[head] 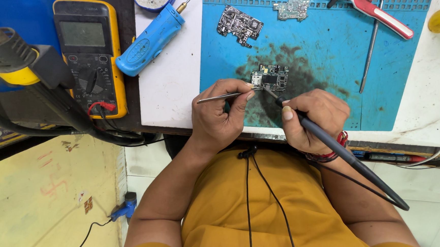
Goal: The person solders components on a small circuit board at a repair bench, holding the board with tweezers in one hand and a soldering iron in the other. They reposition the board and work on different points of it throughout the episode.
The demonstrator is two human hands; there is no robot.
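Over the circuit board [270,77], tweezers [225,96] apparently touching.

Both arms reach forward from the body, bent at the elbows. The left hand [215,115] is curled, with thumb and first finger pinched tight together. The right hand [314,119] is curled too (its thumb nail shows on top), fingers wrapped closed. The two hands sit near each other, not touching.

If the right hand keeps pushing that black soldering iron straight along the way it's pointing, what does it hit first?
The right hand aims the soldering iron up and left; its tip sits at the small circuit board on the blue mat, so it would likely meet that board first, though depth is unclear.
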